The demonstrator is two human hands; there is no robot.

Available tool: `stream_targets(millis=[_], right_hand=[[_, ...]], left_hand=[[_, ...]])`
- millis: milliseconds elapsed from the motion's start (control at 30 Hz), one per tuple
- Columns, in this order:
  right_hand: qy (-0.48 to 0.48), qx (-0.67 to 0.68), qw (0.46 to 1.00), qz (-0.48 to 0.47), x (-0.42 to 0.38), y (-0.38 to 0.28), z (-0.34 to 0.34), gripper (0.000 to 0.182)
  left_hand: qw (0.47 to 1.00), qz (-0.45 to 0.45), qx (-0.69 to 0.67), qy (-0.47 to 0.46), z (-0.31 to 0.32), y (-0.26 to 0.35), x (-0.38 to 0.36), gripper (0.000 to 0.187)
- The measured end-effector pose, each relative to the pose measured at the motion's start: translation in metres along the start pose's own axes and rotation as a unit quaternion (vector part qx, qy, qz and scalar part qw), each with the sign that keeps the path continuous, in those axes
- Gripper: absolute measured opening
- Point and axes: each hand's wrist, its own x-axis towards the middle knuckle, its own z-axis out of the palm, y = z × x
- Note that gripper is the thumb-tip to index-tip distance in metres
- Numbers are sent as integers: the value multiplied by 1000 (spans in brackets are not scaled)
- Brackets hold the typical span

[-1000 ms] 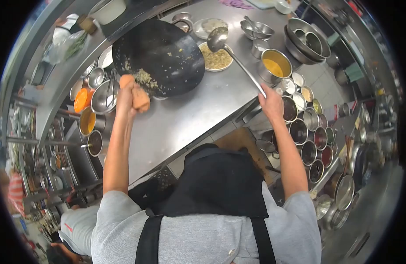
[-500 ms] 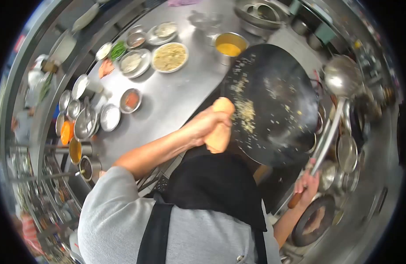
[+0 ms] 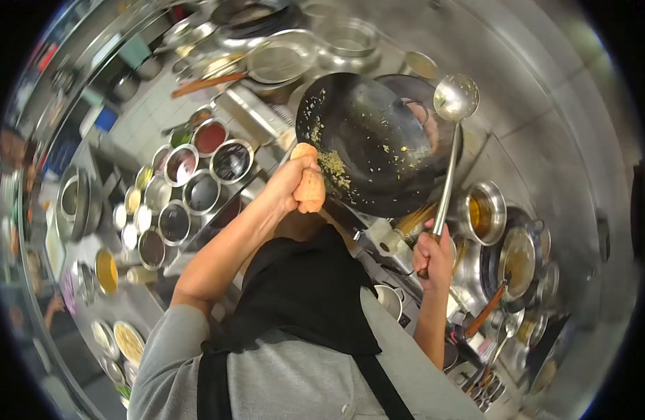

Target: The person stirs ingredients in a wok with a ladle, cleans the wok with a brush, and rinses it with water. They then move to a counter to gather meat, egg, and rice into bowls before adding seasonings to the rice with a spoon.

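In my left hand (image 3: 289, 183) is a folded orange cloth (image 3: 310, 192), gripped at the near left edge of a large black wok (image 3: 364, 115). The wok's handle or rim under the cloth is hidden. Small pale yellow and white bits of food (image 3: 334, 168) cling to the inside, thickest near the cloth. My right hand (image 3: 434, 253) is closed round the wooden-ended handle of a long metal ladle (image 3: 457, 98). Its bowl is raised beyond the wok's right side, and the bowl looks to hold little or nothing.
Several metal pots of sauces (image 3: 201, 191) stand to the left. A wooden-handled strainer (image 3: 280, 59) rests over a pot at the back. On the right are a pot of yellow liquid (image 3: 482, 213) and another strainer (image 3: 517, 259). Plates of food (image 3: 129, 341) lie at lower left.
My view has turned from the steel prep counter to the stove and sauce pots. The wok has come along in my left hand, and the ladle is still in my right.
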Motion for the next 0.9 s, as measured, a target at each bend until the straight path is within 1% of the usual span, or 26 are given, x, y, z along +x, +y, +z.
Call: stream_targets(millis=[33,67,100,133,167,233,267,300,367,400,433,467,533,567,633,667,700,733,767,800,833,867,900], right_hand=[[7,-18,1000,0,17,5,21,27],[48,-32,998,-4,22,19,17,27],[96,-58,994,1,36,34,25,27],[119,-79,990,0,50,43,11,26],[172,-127,977,9,47,44,1,24],[193,-195,960,-55,35,62,-11,19],[228,-224,946,-54,30,77,-10,21],[245,-217,944,-36,24,84,0,21],[267,-227,934,-65,16,108,17,25],[259,-188,946,-50,10,113,22,26],[251,-149,956,-35,7,115,27,27],[251,-195,948,11,18,96,35,27],[270,-190,943,-35,42,65,58,26],[256,-182,949,-32,63,47,64,26],[244,-150,958,-8,120,-23,94,22],[240,-190,952,-22,161,-51,91,19],[203,-192,960,-14,202,-62,99,11],[205,-97,974,-3,254,-86,87,6],[169,-105,980,-16,306,-105,81,9],[169,-160,972,-9,361,-112,71,14],[173,-147,974,8,416,-113,59,19],[174,-116,977,31,463,-113,57,20],[162,-33,984,69,505,-112,53,19]], left_hand=[[1000,-11,6,-6,-8,1,29,16],[1000,-24,13,5,4,-1,48,9],[999,-41,8,-6,1,0,84,9],[999,-50,12,-15,16,-7,120,10],[998,-59,18,-27,36,-17,138,12],[994,-73,6,-86,56,-27,163,12],[991,-96,23,-91,61,-35,174,13],[988,-114,36,-96,62,-41,184,13],[983,-139,38,-112,66,-54,212,14],[979,-148,41,-131,66,-59,226,14],[975,-156,43,-150,68,-64,238,14],[980,-151,22,-129,63,-63,259,14],[977,-157,54,-133,76,-68,278,14],[972,-161,107,-134,83,-61,276,16],[954,-184,189,-143,94,-40,263,23],[953,-184,182,-160,94,-39,266,30],[947,-229,165,-156,66,-30,255,30],[937,-267,154,-165,66,-19,247,31],[937,-273,119,-185,58,-21,241,28],[909,-310,36,-276,43,-23,236,31],[877,-349,98,-317,37,11,203,38],[848,-328,80,-409,26,40,169,44],[809,-225,32,-542,27,69,138,45]])
